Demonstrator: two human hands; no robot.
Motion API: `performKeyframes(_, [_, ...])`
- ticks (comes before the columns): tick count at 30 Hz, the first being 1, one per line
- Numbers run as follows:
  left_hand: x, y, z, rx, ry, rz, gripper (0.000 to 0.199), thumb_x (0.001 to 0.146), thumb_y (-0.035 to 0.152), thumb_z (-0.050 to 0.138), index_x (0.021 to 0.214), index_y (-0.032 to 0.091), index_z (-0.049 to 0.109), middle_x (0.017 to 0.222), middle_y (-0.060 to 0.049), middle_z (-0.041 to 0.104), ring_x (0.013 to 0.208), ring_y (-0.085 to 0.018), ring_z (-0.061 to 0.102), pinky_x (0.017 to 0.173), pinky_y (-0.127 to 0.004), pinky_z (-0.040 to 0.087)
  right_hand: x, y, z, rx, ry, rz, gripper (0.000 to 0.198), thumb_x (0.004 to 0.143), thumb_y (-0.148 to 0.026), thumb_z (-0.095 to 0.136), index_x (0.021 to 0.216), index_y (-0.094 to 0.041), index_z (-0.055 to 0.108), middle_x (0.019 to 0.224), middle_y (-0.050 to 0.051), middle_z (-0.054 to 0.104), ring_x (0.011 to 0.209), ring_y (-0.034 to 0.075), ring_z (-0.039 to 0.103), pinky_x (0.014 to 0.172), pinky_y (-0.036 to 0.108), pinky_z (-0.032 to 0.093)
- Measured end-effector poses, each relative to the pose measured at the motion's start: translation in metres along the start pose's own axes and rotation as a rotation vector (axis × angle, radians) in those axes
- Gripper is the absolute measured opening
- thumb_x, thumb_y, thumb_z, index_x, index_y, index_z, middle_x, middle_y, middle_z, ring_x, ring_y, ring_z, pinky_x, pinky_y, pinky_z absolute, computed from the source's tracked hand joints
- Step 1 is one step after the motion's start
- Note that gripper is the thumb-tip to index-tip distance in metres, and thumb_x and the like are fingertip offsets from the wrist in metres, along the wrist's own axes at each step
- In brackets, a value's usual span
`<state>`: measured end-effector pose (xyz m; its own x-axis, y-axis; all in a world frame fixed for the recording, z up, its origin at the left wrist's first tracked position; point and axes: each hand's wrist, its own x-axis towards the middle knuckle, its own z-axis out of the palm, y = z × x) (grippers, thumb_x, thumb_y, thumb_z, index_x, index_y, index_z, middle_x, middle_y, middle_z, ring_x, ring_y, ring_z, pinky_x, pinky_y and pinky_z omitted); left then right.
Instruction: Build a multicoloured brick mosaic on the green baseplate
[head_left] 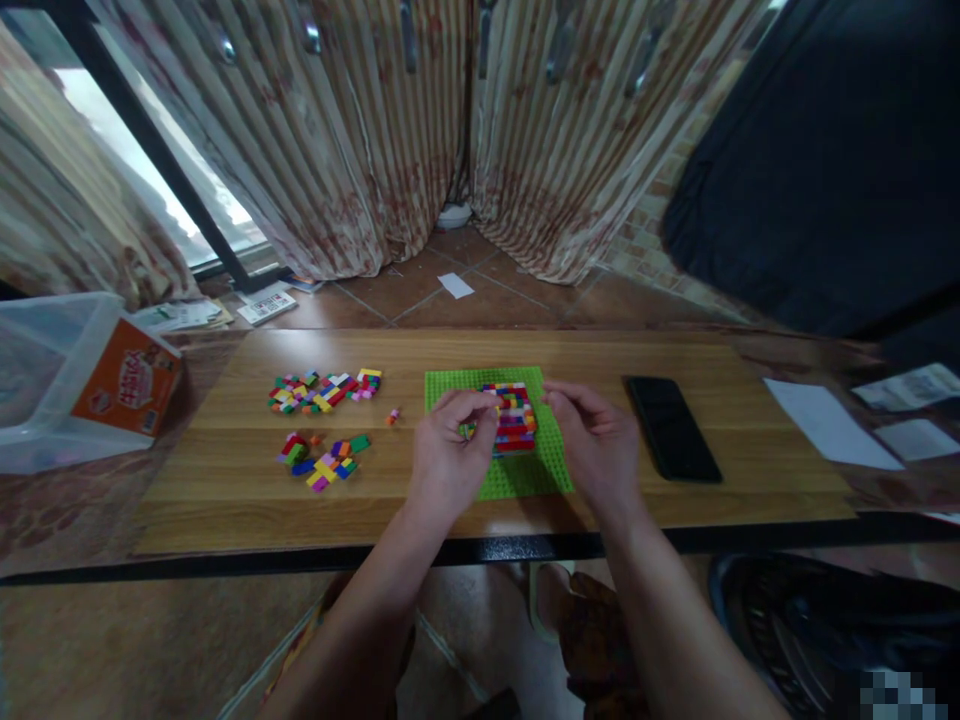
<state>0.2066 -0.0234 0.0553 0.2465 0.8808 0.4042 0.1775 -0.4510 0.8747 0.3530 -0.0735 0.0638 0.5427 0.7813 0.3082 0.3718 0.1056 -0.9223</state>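
A green studded baseplate [556, 470] lies on the wooden table, bearing a low block of multicoloured toy bricks [515, 425] laid in rows. My left hand [450, 445] is over the plate's left part, thumb and forefinger pinched at the left edge of the brick block. Whatever sits in that pinch is too small to make out. Over the plate's right edge, apart from the bricks, my right hand [600, 440] has its thumb and forefinger brought together. I cannot tell whether it holds anything. The left hand covers part of the plate and some bricks.
Two piles of loose bricks, a far pile [326, 392] and a near pile [326, 465], lie left on the table [225, 500]. Some small bricks [393, 416] sit between them and the plate. A black phone [673, 428] lies right. A clear plastic bin [60, 380] stands far left.
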Motion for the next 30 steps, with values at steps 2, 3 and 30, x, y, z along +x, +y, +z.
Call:
performKeyframes(2, [0.003, 0.000, -0.002, 0.096, -0.056, 0.073, 0.017, 0.088, 0.011, 0.057, 0.089, 0.021, 0.071, 0.092, -0.003, 0.073, 0.087, -0.014, 0.069, 0.081, -0.030, 0.057, 0.005, 0.000, -0.005, -0.004, 0.092, 0.045, 0.021, 0.084, -0.034, 0.061, 0.088, -0.020, 0.076, 0.084, 0.006, 0.076, 0.080, 0.021, 0.069, 0.074, 0.034, 0.054])
performKeyframes(3, [0.004, -0.001, -0.002, 0.133, -0.091, 0.103, 0.019, 0.088, 0.010, 0.056, 0.090, 0.021, 0.071, 0.094, -0.003, 0.073, 0.088, -0.014, 0.069, 0.083, -0.030, 0.057, 0.006, 0.001, -0.007, -0.007, 0.117, 0.057, 0.020, 0.083, -0.034, 0.062, 0.086, -0.020, 0.076, 0.081, 0.005, 0.076, 0.078, 0.021, 0.068, 0.073, 0.034, 0.054])
performKeyframes(30, [0.010, -0.009, 0.020, 0.457, -0.278, 0.285, 0.029, 0.089, 0.009, 0.051, 0.110, 0.021, 0.066, 0.109, -0.006, 0.074, 0.099, -0.020, 0.069, 0.098, -0.040, 0.054, 0.003, 0.019, -0.008, -0.013, -0.032, 0.065, 0.021, 0.085, -0.034, 0.061, 0.089, -0.020, 0.076, 0.089, 0.005, 0.077, 0.080, 0.021, 0.070, 0.077, 0.035, 0.054])
